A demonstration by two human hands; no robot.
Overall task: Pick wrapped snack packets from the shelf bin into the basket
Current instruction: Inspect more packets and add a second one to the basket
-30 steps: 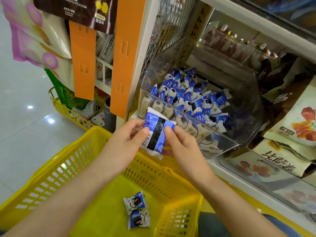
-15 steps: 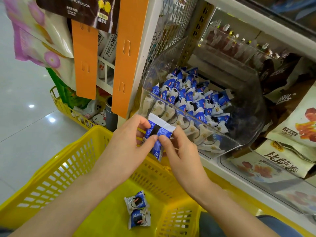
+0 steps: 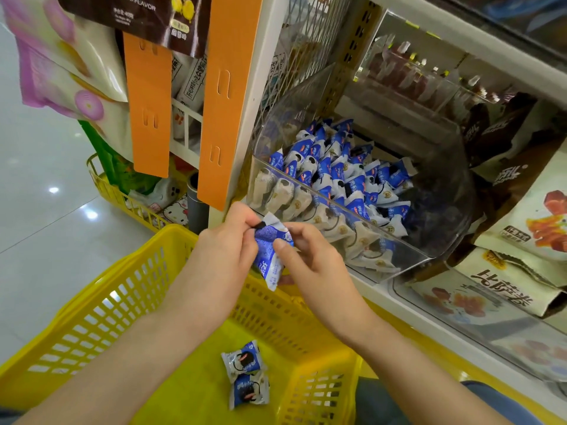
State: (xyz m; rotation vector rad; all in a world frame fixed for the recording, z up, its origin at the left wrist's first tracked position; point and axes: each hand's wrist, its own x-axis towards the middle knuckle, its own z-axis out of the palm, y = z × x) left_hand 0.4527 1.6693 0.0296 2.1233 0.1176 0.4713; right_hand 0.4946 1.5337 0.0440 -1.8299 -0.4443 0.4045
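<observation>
A blue and white snack packet [image 3: 270, 254] is held above the far rim of the yellow basket [image 3: 101, 314]. My left hand [image 3: 224, 256] pinches its upper left edge, and my right hand [image 3: 310, 259] pinches its right side with thumb and fingers. Two more wrapped packets [image 3: 245, 375] lie on the basket floor. Just beyond my hands, a clear plastic shelf bin [image 3: 408, 256] holds several blue and white packets [image 3: 343, 176].
Orange hanging strips [image 3: 222, 96] and a white shelf post stand left of the bin. Large snack bags [image 3: 521, 219] fill the shelf to the right. A second yellow basket [image 3: 122, 197] sits on the glossy floor at the left.
Both hands have turned the packet from flat and face-on to tilted and partly folded, and lowered it slightly toward the basket. The two packets in the basket have not moved.
</observation>
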